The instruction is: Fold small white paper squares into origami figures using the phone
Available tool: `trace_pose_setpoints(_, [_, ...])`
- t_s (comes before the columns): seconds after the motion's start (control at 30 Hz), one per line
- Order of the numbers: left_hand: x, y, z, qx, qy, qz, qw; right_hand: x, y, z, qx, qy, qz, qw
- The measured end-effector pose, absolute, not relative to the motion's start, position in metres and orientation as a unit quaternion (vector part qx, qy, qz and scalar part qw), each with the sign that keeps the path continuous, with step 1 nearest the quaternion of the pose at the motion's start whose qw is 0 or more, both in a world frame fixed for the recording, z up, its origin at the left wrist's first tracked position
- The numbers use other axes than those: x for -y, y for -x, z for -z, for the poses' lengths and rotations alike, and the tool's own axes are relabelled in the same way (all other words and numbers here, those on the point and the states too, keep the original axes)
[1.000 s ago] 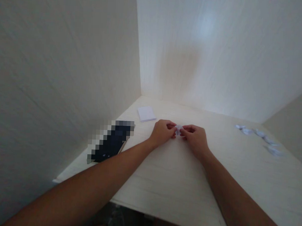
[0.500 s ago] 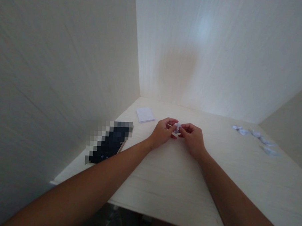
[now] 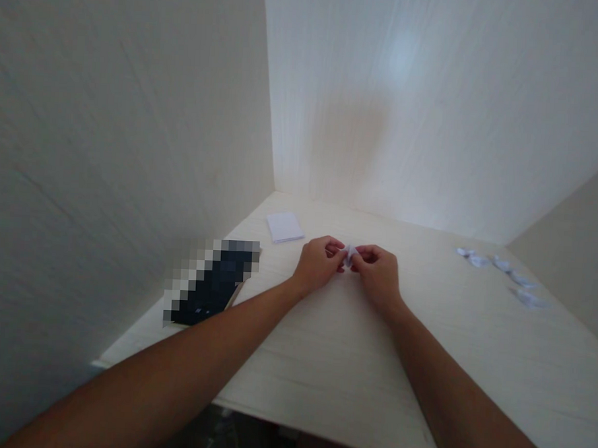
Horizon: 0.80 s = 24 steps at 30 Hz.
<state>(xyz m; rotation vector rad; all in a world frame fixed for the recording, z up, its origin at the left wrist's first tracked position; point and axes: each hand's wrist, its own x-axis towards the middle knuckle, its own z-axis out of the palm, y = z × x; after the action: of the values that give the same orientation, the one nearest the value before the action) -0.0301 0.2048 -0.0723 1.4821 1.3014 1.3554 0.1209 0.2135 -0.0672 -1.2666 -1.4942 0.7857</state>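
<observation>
Between my two hands, over the middle of the pale table, is a small folded piece of white paper [image 3: 349, 254]. My left hand [image 3: 321, 262] pinches it from the left with thumb and fingers. From the right, my right hand [image 3: 377, 272] grips it the same way, thumb toward me. The fingers hide much of the paper, so its exact shape cannot be made out. Beyond my left hand lies a flat stack of white paper squares [image 3: 285, 227].
A dark-screened device [image 3: 212, 286], partly pixelated, lies at the left beside my left forearm. Several small folded white paper pieces [image 3: 478, 259] lie in a row at the right. Pale wall panels [image 3: 335, 87] enclose the table [image 3: 342, 364] at the left, back and right.
The paper between my fingers has turned slightly and shows a more pointed outline. My fingers have shifted a little on it. The whole view has moved slightly.
</observation>
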Motion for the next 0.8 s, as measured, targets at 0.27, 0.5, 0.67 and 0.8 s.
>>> trace_pose_setpoints(0.27, [-0.202, 0.032, 0.067, -0.526, -0.601, -0.496, 0.342, -0.215, -0.121, 0.069, 0.627, 0.539, -0.291, 0.481])
trace_pose_setpoints(0.5, [-0.2, 0.031, 0.066, -0.543, -0.617, -0.481, 0.306, -0.214, -0.12, 0.068, 0.631, 0.557, -0.266, 0.47])
trace_pose_setpoints(0.67, [-0.199, 0.032, 0.064, -0.554, -0.633, -0.468, 0.269, -0.213, -0.121, 0.068, 0.637, 0.563, -0.263, 0.455])
trace_pose_setpoints(0.8, [-0.2, 0.033, 0.061, -0.573, -0.659, -0.432, 0.225, -0.212, -0.119, 0.065, 0.655, 0.563, -0.228, 0.449])
